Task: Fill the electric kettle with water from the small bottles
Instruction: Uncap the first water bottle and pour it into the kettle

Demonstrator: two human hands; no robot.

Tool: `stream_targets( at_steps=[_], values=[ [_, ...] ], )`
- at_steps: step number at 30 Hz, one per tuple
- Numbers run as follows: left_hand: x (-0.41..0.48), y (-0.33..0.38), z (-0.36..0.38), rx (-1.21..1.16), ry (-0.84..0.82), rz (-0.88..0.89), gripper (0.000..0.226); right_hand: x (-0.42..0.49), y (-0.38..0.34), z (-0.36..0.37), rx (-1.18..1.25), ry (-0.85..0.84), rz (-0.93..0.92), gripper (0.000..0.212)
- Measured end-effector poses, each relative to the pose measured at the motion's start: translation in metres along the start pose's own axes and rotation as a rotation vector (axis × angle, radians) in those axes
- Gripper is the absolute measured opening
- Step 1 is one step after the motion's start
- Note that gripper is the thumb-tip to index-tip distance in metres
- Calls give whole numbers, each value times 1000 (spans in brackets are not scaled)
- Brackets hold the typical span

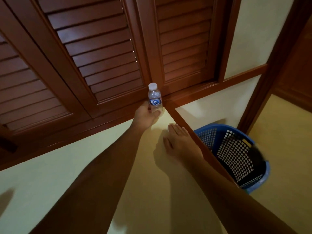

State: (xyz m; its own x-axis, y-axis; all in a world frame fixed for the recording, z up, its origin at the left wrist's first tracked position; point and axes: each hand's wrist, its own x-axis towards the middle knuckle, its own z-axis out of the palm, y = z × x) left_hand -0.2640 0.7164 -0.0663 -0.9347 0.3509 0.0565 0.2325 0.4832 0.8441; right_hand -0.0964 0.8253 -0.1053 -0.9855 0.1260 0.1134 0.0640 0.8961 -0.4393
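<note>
A small clear plastic water bottle (pixel 155 98), white-capped and blue-labelled, is gripped near its base by the left hand (pixel 145 115), whose fingers and thumb are curled round it. The bottle is held upright in front of dark brown louvred wooden doors (pixel 101 53). The right hand (pixel 179 142) is laid flat, fingers straight and close together, on a cream surface (pixel 67 166) (wall or floor cannot be told), just beside a brown wooden strip (pixel 177 115). A blue perforated plastic basket (pixel 217 127) is seen beyond the strip.
</note>
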Motion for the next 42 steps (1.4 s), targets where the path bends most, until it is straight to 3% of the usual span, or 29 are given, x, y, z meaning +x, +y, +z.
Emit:
stream_targets(
  at_steps=[9, 15, 18, 20, 25, 29, 42],
  values=[
    [6, 8, 8, -26, -20, 17, 39, 5, -1, -3, -3, -24, 24, 63],
    [-6, 4, 1, -10, -5, -18, 62, 4, 0, -3, 13, 37, -14, 65],
    [-45, 2, -8, 44, 22, 49, 59, 2, -4, -7, 40, 59, -29, 62],
    [-78, -3, -17, -29, 18, 90, 45, 0, -10, -13, 78, 63, -38, 59],
    [-170, -9, -60, -214, 75, 94, 38, -20, -32, -19, 115, 182, -202, 51],
    [-237, -32, -103, -322, 233, -4, 40, -37, -93, -1, 287, 115, -296, 53],
    [-494, -101, -231, -87, 937, -281, 56, -142, -351, 82, 704, -409, -851, 42]
  ],
)
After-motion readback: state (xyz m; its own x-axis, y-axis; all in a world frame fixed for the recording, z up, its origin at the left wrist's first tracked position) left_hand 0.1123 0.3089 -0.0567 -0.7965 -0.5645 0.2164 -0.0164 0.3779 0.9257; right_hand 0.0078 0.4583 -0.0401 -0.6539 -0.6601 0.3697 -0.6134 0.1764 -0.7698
